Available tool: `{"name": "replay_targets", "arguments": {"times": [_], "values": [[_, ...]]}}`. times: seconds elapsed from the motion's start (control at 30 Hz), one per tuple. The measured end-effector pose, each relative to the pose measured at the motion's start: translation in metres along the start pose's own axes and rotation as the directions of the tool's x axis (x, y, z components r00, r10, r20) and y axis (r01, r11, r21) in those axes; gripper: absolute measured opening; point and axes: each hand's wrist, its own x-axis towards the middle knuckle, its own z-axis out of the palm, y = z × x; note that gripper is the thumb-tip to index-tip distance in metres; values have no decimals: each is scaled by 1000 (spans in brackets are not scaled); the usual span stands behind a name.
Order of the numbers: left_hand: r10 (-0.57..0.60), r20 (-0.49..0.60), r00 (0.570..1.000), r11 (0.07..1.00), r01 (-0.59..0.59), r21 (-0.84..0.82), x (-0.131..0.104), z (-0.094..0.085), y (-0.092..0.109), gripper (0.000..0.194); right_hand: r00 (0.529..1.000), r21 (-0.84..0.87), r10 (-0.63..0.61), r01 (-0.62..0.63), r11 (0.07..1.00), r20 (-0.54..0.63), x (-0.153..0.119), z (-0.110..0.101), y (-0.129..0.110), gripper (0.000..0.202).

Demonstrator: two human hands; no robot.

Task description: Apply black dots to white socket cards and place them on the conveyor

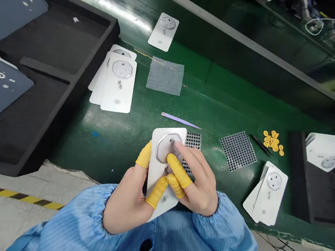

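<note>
A white panel (pixel 156 172) with a silver octagonal plate at its upper end is held up over the front of the green table. My left hand (pixel 130 202) grips it from the lower left, yellow covers on thumb and fingertip. My right hand (pixel 199 181) is over the panel's right side, with two yellow-covered fingers and a bare fingertip close to the octagon; whether anything small is between them is hidden. Partly behind the panel and right hand lies a sheet of small black dots (pixel 193 140). Just beyond is a purple pair of tweezers (pixel 180 120).
Stacked white panels lie left (pixel 118 91) and right (pixel 271 197). Bubble wrap (pixel 165 77), another panel (pixel 163 32), a second dotted sheet (pixel 238 151), black tweezers (pixel 261 145) and yellow finger covers (pixel 271 140) are on the table. Black trays stand left (pixel 87 60) and right (pixel 297 176).
</note>
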Motion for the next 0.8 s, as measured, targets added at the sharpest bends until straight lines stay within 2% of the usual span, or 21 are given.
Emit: {"name": "replay_targets", "arguments": {"times": [0.1, 0.2, 0.27, 0.33, 0.4, 0.47, 0.53, 0.57, 0.67, 0.73, 0.8], "values": [[-5, 21, 1000, 999, 6, -51, 0, -1, -1, 91, 992, -23, 77, -75, 997, 99, -2, 1, -6, 39], [-16, 12, 1000, 996, 17, -84, 1, 1, -5, 89, 983, 58, 105, -115, 992, 148, -8, 3, -8, 49], [-45, 18, 999, 987, 47, -151, 2, 4, -8, 87, 984, 170, 130, -150, 974, 121, -13, 6, -6, 51], [-87, 67, 994, 950, 103, -295, 3, 5, -8, 80, 978, 295, 197, -210, 932, 74, -18, 8, -4, 48], [-140, 116, 983, 878, 178, -445, 5, 6, -6, 73, 936, 412, 353, -324, 852, 7, -20, 11, -3, 47], [-183, 114, 977, 824, 215, -524, 8, 5, -3, 67, 850, 532, 525, -429, 731, -37, -20, 16, -5, 53], [-181, 72, 981, 824, 191, -533, 13, 4, 1, 55, 777, 648, 629, -459, 608, -40, -17, 21, -9, 57], [-167, 39, 985, 839, 163, -519, 16, 4, 2, 47, 764, 690, 645, -450, 567, -31, -16, 24, -12, 56], [-170, -93, 981, 895, 114, -432, 22, 6, 2, 26, 743, 749, 668, -424, 510, -34, -14, 30, -19, 50], [-194, -174, 965, 913, 113, -391, 23, 7, 1, 22, 729, 760, 682, -416, 499, -49, -15, 32, -22, 50], [-203, -202, 958, 917, 113, -383, 23, 6, 0, 20, 736, 759, 675, -410, 505, -51, -18, 33, -24, 52]]}}
